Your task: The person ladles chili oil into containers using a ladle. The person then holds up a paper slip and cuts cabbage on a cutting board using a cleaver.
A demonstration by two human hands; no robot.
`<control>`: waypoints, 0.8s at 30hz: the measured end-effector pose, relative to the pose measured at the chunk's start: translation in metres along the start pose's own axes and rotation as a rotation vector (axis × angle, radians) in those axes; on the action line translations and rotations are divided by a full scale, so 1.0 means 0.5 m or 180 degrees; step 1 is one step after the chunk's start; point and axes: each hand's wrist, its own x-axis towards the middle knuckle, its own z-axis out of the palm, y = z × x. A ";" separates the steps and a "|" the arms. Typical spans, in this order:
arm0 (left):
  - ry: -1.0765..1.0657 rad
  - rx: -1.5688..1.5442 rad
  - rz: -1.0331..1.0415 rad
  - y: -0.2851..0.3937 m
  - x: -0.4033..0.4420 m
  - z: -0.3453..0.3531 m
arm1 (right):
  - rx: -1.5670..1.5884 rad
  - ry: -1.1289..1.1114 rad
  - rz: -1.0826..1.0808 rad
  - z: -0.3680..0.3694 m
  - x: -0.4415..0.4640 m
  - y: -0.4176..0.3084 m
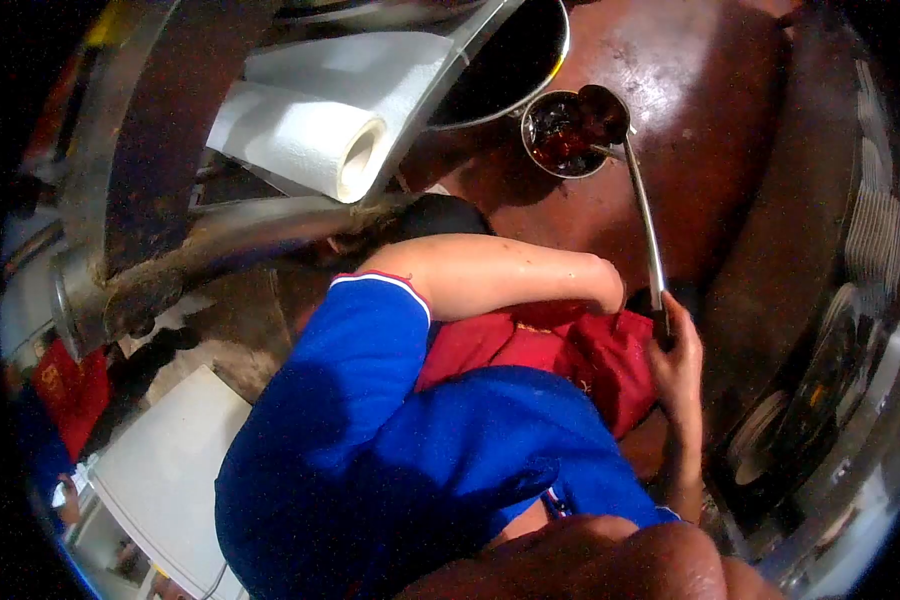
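My right hand is closed round the handle of a long metal ladle. The ladle's dark bowl is over the right side of a small round pot of dark, glossy reddish-brown liquid. Inside the pot, a short metal piece like a spoon handle shows near the rim. My left forearm crosses my front, and my left hand bends down at the wrist by the red apron. Its fingers are hidden, so its hold cannot be made out.
A large pot with a dark inside stands left of the small one on the reddish-brown floor. A white paper roll lies nearer on the left, above a metal bar. Stacked plates line the right edge; a white lid-like panel is lower left.
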 end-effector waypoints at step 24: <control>0.0290 -0.0570 -0.0528 0.009 0.008 0.055 | 0.2421 -0.0419 0.0774 -0.127 0.028 -0.210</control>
